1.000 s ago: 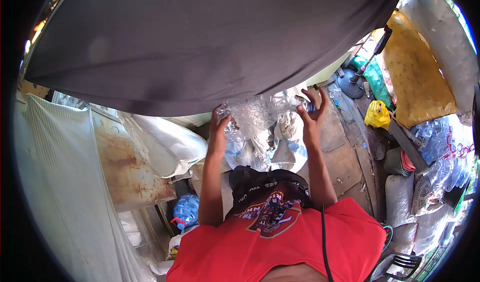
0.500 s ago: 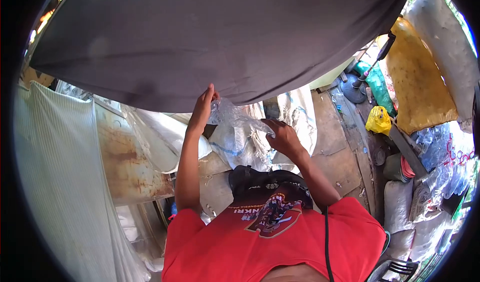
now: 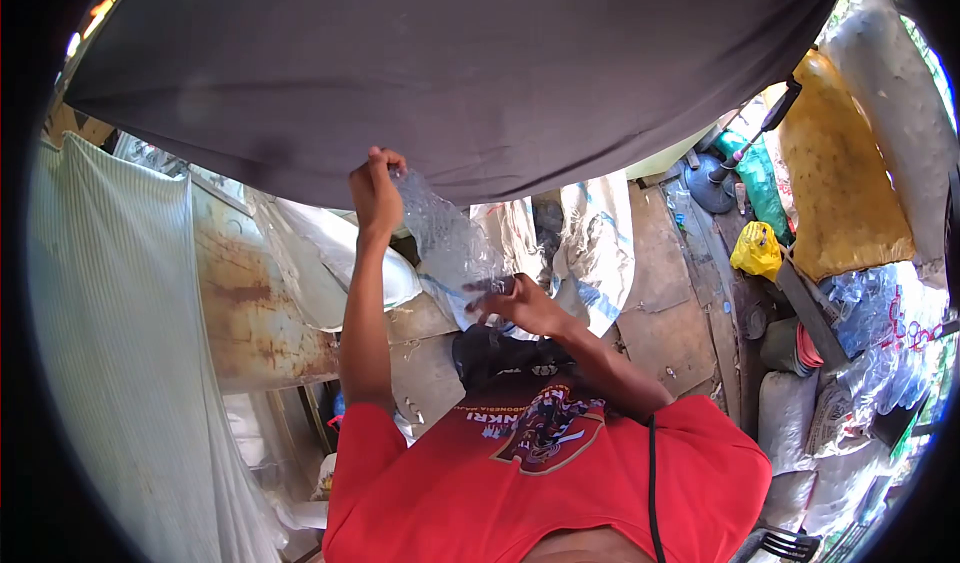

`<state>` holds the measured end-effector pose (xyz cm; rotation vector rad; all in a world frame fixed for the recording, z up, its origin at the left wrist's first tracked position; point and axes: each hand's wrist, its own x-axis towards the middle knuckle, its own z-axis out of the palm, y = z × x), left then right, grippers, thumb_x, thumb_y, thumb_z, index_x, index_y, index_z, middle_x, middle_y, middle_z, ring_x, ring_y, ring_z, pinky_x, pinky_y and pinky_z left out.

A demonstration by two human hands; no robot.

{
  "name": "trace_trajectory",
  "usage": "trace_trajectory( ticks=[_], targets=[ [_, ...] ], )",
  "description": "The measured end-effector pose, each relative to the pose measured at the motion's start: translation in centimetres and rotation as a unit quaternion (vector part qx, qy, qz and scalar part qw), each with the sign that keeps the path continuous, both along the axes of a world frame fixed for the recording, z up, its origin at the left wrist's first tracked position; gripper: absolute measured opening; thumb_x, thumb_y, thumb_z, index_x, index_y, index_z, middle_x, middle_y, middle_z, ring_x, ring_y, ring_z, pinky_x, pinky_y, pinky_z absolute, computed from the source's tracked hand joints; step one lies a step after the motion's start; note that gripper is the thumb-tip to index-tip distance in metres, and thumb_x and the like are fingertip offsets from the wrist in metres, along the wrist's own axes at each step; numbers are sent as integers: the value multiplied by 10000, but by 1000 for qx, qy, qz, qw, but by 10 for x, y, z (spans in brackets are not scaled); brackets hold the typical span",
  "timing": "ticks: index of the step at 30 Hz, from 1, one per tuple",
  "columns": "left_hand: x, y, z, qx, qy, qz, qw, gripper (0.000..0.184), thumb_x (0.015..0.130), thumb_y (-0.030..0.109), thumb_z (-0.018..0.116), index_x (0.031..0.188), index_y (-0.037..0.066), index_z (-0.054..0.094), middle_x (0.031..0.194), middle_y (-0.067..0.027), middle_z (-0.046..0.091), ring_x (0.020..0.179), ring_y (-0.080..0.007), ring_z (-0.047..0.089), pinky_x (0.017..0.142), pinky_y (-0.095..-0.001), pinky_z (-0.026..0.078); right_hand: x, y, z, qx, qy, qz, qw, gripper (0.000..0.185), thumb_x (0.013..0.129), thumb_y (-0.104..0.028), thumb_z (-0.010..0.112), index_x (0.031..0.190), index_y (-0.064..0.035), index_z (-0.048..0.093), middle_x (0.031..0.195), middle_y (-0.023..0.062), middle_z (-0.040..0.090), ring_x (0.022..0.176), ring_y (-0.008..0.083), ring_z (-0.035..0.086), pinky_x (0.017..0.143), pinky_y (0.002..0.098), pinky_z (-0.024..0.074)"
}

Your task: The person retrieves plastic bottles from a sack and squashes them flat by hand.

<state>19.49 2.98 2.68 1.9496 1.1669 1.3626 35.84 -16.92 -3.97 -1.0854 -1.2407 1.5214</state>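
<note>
A crumpled clear plastic bag [image 3: 445, 231] stretches slantwise between my two hands, in front of my chest. My left hand [image 3: 378, 191] is raised below the edge of the dark cloth and is closed on the bag's upper end. Lower and to the right, my right hand [image 3: 522, 307] has its fingers curled at the bag's lower end, slightly smeared by motion. Its exact grip is partly hidden.
Dark grey cloth [image 3: 450, 73] hangs overhead. A striped curtain [image 3: 120, 343] and a rusty metal panel [image 3: 255, 313] stand left. White woven sacks [image 3: 598, 248] lie ahead. To the right are a yellow bag [image 3: 757, 250], a brown foam slab [image 3: 845, 173] and stuffed sacks [image 3: 788, 418].
My left hand has moved slightly up and left. My right hand has moved down and left, and the plastic bag now hangs wider and more steeply between them.
</note>
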Motion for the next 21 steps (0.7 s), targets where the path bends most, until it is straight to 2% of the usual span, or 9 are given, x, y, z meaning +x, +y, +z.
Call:
trace_trajectory(
  ticks=[3, 5, 7, 11, 12, 15, 18, 19, 21],
  targets=[
    [-11, 14, -3, -38, -12, 13, 999, 587, 962, 358, 244, 652, -29, 559, 587, -101, 548, 558, -222, 504, 585, -329, 386, -6, 1, 12, -108, 153, 74, 979, 421, 851, -175, 557, 1190, 73, 579, 932, 149, 701, 691, 177, 662, 630, 278, 515],
    [-15, 16, -9, -92, -29, 16, 995, 592, 958, 380, 253, 656, -35, 549, 587, -84, 528, 573, -182, 503, 603, -309, 383, -8, 1, 16, -131, 177, 90, 971, 460, 862, -213, 558, 1210, 88, 554, 927, 161, 696, 703, 188, 670, 595, 271, 528],
    [-18, 22, -29, -89, -7, 8, 996, 604, 965, 370, 256, 670, -47, 579, 593, -113, 559, 568, -231, 539, 600, -333, 406, -10, -1, 10, -143, 218, 98, 960, 485, 863, -236, 571, 1226, 85, 542, 924, 159, 695, 725, 194, 674, 575, 275, 530],
    [-26, 28, -59, -164, 57, -55, 983, 674, 983, 443, 249, 686, -45, 608, 619, -130, 595, 576, -250, 571, 635, -347, 430, -1, -6, -10, -142, 107, 68, 982, 496, 883, -290, 596, 1215, 76, 549, 919, 151, 690, 775, 194, 673, 585, 276, 541],
    [-32, 22, -53, -272, 51, -85, 957, 725, 977, 551, 245, 739, -22, 620, 619, -96, 616, 579, -237, 569, 665, -364, 439, 3, -7, -12, -131, 58, 49, 988, 495, 886, -300, 602, 1207, 74, 554, 921, 151, 687, 785, 194, 672, 589, 276, 545],
    [-49, 24, -59, -394, -21, -170, 903, 732, 954, 625, 249, 944, 12, 649, 872, -89, 679, 854, -219, 613, 859, -346, 423, 15, -8, -28, -118, -2, -11, 993, 495, 885, -317, 633, 1188, 67, 557, 964, 160, 673, 794, 194, 667, 592, 295, 560],
    [-57, 6, -59, -377, -156, -232, 883, 664, 939, 613, 357, 1190, 39, 580, 1180, -75, 606, 1182, -175, 482, 1037, -327, 293, 20, -3, -30, -117, 22, -66, 991, 519, 873, -277, 657, 1221, 76, 500, 1037, 180, 651, 786, 217, 673, 573, 313, 567],
    [-62, 2, -58, -368, -152, -250, 883, 608, 930, 561, 417, 1213, 44, 566, 1207, -70, 586, 1202, -166, 458, 1047, -322, 274, 21, -7, -20, -113, 95, -103, 984, 572, 860, -246, 683, 1253, 87, 435, 1087, 199, 622, 792, 246, 680, 573, 318, 569],
    [-73, -4, -58, -348, -144, -288, 880, 532, 912, 457, 535, 1260, 54, 539, 1260, -60, 547, 1243, -147, 411, 1068, -313, 236, 21, -4, -8, -126, 75, -172, 974, 607, 843, -229, 709, 1264, 79, 397, 1084, 194, 601, 803, 267, 684, 590, 327, 575]
  ],
)
